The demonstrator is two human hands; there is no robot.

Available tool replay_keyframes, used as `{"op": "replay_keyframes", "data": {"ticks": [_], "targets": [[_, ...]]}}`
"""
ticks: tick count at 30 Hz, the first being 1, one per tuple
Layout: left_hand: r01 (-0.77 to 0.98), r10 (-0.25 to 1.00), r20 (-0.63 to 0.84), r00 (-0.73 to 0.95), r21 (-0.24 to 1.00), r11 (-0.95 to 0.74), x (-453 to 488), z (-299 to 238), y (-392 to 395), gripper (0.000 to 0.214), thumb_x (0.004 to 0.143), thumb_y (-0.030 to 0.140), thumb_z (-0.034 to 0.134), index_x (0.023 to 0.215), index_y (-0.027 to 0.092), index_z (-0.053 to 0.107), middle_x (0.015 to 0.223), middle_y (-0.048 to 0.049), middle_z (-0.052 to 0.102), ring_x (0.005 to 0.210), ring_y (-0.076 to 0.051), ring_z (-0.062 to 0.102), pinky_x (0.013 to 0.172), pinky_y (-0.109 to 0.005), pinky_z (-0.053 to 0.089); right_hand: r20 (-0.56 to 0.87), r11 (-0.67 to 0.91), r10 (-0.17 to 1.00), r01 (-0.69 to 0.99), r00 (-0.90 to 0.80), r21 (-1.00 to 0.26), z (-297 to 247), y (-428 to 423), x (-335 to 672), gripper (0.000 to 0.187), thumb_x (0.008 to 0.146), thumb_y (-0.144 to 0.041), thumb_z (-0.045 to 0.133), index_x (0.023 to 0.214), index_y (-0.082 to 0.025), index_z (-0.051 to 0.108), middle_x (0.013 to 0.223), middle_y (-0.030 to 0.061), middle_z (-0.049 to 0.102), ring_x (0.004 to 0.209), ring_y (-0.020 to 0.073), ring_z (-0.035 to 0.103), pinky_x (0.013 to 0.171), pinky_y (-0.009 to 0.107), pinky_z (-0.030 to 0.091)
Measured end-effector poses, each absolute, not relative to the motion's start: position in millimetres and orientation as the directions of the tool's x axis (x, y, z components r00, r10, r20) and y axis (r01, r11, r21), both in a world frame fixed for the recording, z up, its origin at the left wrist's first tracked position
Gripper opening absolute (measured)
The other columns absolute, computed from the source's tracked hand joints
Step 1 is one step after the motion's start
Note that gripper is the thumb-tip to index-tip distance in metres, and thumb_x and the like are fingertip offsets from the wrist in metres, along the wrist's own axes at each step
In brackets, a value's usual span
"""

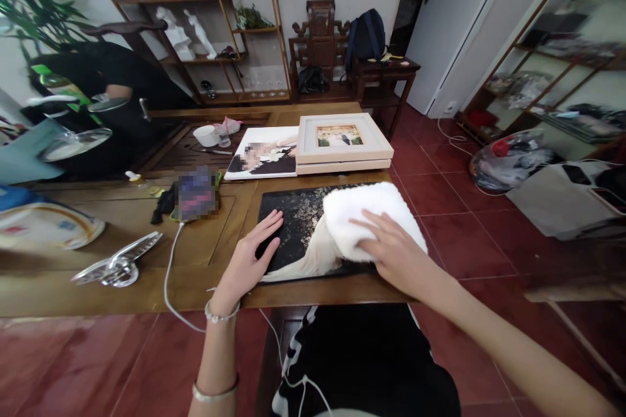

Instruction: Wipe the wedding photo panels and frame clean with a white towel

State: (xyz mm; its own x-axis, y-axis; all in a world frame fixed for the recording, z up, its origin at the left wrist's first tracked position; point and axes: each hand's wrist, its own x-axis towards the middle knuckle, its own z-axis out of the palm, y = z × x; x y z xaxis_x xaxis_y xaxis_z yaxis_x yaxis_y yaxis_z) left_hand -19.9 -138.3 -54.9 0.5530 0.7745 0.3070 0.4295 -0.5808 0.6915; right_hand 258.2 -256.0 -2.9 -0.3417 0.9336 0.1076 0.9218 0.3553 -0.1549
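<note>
A dark photo print lies flat on the wooden table in front of me. My left hand rests flat on the print's left edge, fingers stretched out. My right hand presses down on a white towel that covers the print's right half, fingers laid flat over the cloth. Behind the print sit a second photo print and a stack of pale wooden picture frames.
A phone with a white cable lies left of the print. Further left are a silver leaf-shaped dish and a plate. A white cup stands behind. Bags sit on the red tile floor at right.
</note>
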Motion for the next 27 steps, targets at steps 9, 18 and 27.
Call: {"op": "replay_keyframes", "data": {"ticks": [9, 18, 27], "targets": [[0.421, 0.776, 0.309, 0.549, 0.700, -0.576, -20, -55, -139, 0.039, 0.093, 0.030, 0.048, 0.130, 0.019, 0.056, 0.142, -0.0077, 0.050, 0.137, -0.022, 0.038, 0.115, -0.045, 0.029, 0.108, 0.298, 0.952, 0.947, -0.286, -0.123, -7, -204, 260, 0.068, 0.065, 0.011, 0.039, 0.123, -0.017, 0.059, 0.138, 0.0120, 0.051, 0.135, 0.0363, 0.033, 0.105, 0.064, 0.030], [0.423, 0.778, 0.317, 0.542, 0.697, -0.579, -19, -55, -141, 0.038, 0.094, 0.030, 0.047, 0.130, 0.020, 0.056, 0.142, -0.0066, 0.050, 0.137, -0.022, 0.038, 0.114, -0.046, 0.029, -0.016, 0.374, 0.922, 0.899, -0.387, -0.226, 5, -314, 237, 0.062, 0.059, 0.012, 0.037, 0.102, -0.021, 0.068, 0.146, 0.0044, 0.043, 0.142, 0.0344, 0.020, 0.110, 0.063, 0.025], [0.431, 0.776, 0.302, 0.553, 0.693, -0.577, -19, -53, -142, 0.039, 0.094, 0.029, 0.046, 0.131, 0.020, 0.055, 0.143, -0.0064, 0.048, 0.138, -0.022, 0.036, 0.115, -0.045, 0.028, 0.006, 0.355, 0.927, 0.876, -0.374, -0.328, 12, -279, 234, 0.069, 0.058, 0.009, 0.038, 0.113, -0.021, 0.064, 0.143, 0.0028, 0.048, 0.141, 0.0284, 0.025, 0.114, 0.055, 0.023]]}}
